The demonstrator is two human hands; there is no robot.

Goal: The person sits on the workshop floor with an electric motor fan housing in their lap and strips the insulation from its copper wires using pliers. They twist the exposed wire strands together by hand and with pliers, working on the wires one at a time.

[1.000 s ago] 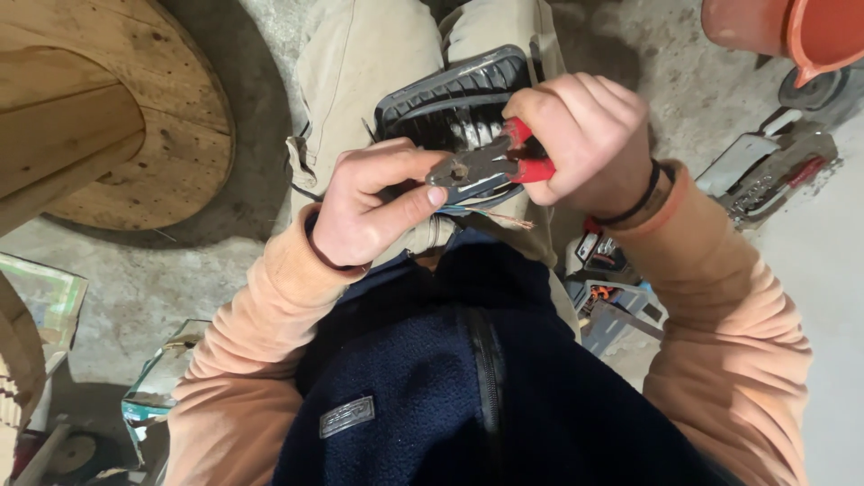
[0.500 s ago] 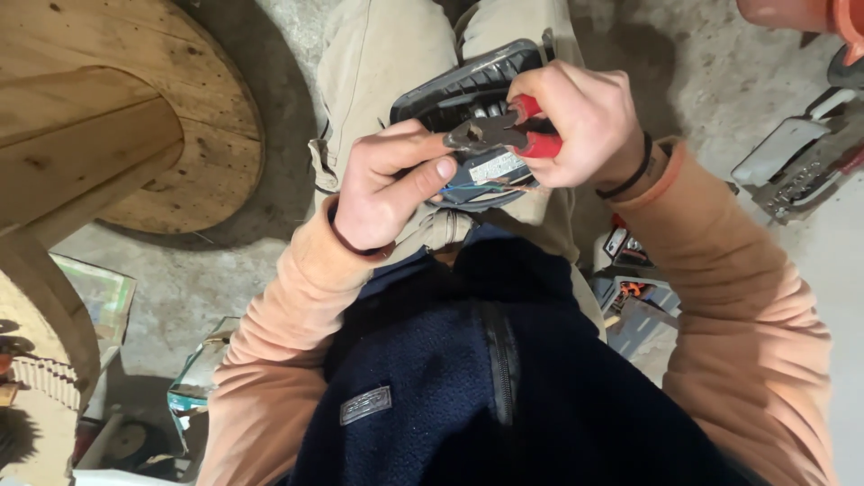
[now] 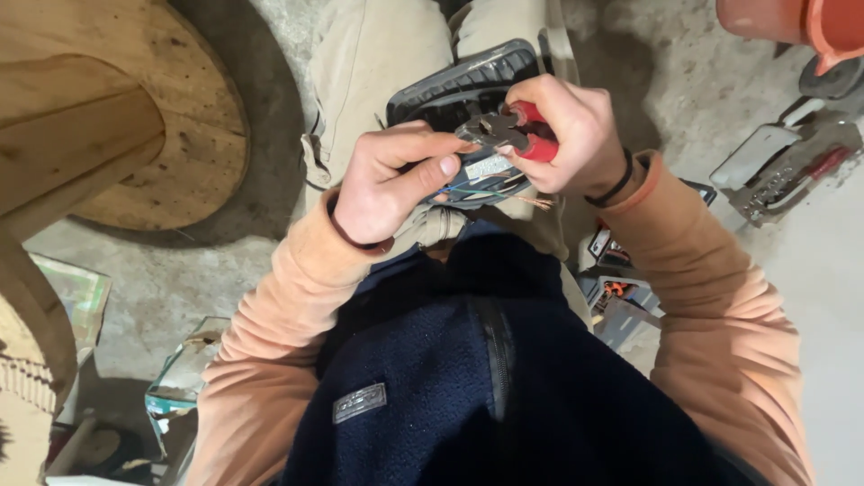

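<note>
The right hand [image 3: 576,135] clenched red-handled pliers [image 3: 508,130], jaws pointing left toward the left hand [image 3: 391,184], which pinched thin wires [image 3: 490,191] just below them.

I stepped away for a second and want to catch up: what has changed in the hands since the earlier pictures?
Little has changed. The right hand keeps its grip on the red-handled pliers, whose head has shifted slightly toward the left hand's thumb. The left hand still pinches the small grey part with thin wires. Nothing was taken up or let go; the black knee pad stays put.
</note>
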